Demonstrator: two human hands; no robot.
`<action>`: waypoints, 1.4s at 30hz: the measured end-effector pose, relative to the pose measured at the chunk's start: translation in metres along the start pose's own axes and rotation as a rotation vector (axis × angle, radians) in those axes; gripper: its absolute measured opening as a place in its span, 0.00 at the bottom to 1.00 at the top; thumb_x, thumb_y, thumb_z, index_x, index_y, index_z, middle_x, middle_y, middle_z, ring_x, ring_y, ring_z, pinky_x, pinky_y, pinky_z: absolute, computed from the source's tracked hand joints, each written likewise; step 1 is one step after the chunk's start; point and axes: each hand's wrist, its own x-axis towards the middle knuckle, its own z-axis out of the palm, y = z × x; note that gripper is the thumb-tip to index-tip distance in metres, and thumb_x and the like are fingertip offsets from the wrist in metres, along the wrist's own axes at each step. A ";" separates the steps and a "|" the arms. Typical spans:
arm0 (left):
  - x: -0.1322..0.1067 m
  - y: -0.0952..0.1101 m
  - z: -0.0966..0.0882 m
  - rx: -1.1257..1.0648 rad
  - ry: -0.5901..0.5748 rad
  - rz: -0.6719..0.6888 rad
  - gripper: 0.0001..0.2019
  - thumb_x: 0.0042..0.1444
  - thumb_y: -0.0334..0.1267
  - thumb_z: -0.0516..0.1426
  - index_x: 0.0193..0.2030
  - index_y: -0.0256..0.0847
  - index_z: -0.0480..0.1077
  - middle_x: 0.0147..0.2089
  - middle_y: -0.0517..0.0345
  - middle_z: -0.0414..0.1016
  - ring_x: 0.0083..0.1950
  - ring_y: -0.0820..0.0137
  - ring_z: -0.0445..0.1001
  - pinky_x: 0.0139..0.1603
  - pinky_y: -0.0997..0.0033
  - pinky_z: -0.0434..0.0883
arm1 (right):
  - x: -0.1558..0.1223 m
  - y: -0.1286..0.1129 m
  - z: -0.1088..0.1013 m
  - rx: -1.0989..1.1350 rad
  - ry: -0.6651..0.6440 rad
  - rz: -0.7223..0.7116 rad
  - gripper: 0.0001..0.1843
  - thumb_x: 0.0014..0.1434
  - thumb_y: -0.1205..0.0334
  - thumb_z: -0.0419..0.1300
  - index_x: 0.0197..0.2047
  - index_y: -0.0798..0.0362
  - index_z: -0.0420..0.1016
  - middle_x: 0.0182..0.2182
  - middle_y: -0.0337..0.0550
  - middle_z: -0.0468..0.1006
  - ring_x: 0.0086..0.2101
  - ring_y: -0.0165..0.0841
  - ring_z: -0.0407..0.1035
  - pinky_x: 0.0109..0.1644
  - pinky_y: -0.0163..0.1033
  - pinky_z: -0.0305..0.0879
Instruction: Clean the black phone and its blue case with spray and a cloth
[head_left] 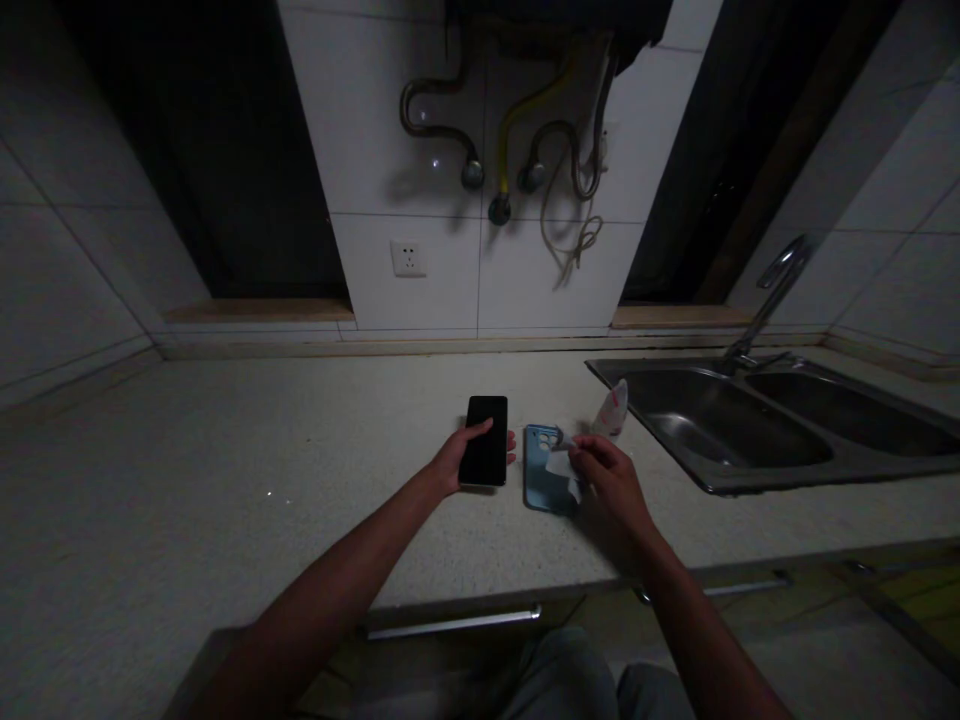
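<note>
Forearms (352, 575) reach in from the bottom edge, above the knees (574, 680); beyond them runs the counter's (300, 440) front edge, a metal handle (454, 626) just below it. The left hand (450, 462) grips a phone (484, 460), its dark screen up, thumb laid over the glass and fingers wrapped behind, their tips showing past the right side; the right hand (611, 480) has thumb and fingertips pinched together on a crumpled white paper (561, 462); below the paper a blue case (544, 490) lies on the counter, just right of the phone and partly covered.

Leftward the counter runs wide to the side wall (75, 270), with a few bright specks on it; behind the phone, a strip of counter reaches the tiled back wall (420, 310); rightward the room is tighter: a small packet (613, 408) stands just behind the right hand, near the sink's (780, 478) rim; farther off, the faucet (774, 295) rises at the sink's back; pipes (439, 131) and a socket (409, 259) sit on the back wall.
</note>
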 end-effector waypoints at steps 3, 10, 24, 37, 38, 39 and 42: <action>0.000 0.002 0.001 -0.075 -0.066 -0.028 0.23 0.64 0.52 0.55 0.49 0.30 0.74 0.41 0.40 0.81 0.40 0.59 0.81 0.46 0.56 0.77 | 0.033 -0.008 0.026 -0.100 -0.099 -0.083 0.17 0.49 0.47 0.65 0.34 0.52 0.75 0.24 0.37 0.73 0.23 0.30 0.64 0.26 0.34 0.58; 0.001 0.004 0.000 -0.134 -0.169 0.008 0.33 0.63 0.65 0.47 0.51 0.34 0.73 0.43 0.39 0.80 0.44 0.52 0.81 0.47 0.46 0.75 | 0.091 0.009 0.073 -0.595 -0.059 -0.490 0.11 0.61 0.56 0.56 0.37 0.52 0.77 0.32 0.45 0.76 0.33 0.37 0.68 0.39 0.41 0.64; 0.000 0.005 0.008 -0.119 0.036 0.019 0.40 0.62 0.70 0.38 0.52 0.36 0.74 0.38 0.44 0.81 0.40 0.55 0.81 0.40 0.57 0.76 | 0.061 0.008 0.083 -0.739 -0.793 -0.790 0.08 0.60 0.70 0.60 0.40 0.53 0.81 0.34 0.44 0.77 0.37 0.35 0.69 0.42 0.39 0.64; 0.004 0.000 0.004 -0.071 0.017 -0.011 0.33 0.64 0.64 0.45 0.50 0.34 0.74 0.36 0.46 0.80 0.35 0.59 0.80 0.36 0.63 0.74 | 0.076 0.018 0.079 -0.822 -0.400 -0.808 0.11 0.64 0.67 0.57 0.45 0.52 0.80 0.41 0.52 0.76 0.42 0.42 0.68 0.46 0.47 0.67; 0.003 -0.001 0.005 -0.054 0.008 -0.024 0.35 0.64 0.65 0.44 0.50 0.34 0.74 0.35 0.45 0.80 0.34 0.59 0.80 0.35 0.63 0.74 | 0.077 0.020 0.079 -0.816 -0.367 -0.815 0.12 0.65 0.66 0.57 0.46 0.52 0.81 0.41 0.53 0.76 0.43 0.43 0.68 0.46 0.47 0.68; 0.002 -0.001 0.006 -0.040 0.002 -0.034 0.36 0.64 0.66 0.42 0.49 0.34 0.74 0.35 0.45 0.80 0.34 0.59 0.80 0.35 0.62 0.75 | 0.078 0.020 0.080 -0.809 -0.347 -0.822 0.12 0.65 0.66 0.56 0.47 0.51 0.81 0.41 0.53 0.76 0.43 0.44 0.68 0.46 0.48 0.68; 0.001 -0.002 0.007 -0.028 0.000 -0.045 0.39 0.62 0.69 0.40 0.48 0.34 0.74 0.33 0.45 0.80 0.34 0.59 0.80 0.34 0.62 0.75 | 0.078 0.021 0.082 -0.789 -0.343 -0.846 0.15 0.66 0.65 0.56 0.51 0.48 0.81 0.45 0.52 0.77 0.46 0.45 0.68 0.49 0.50 0.68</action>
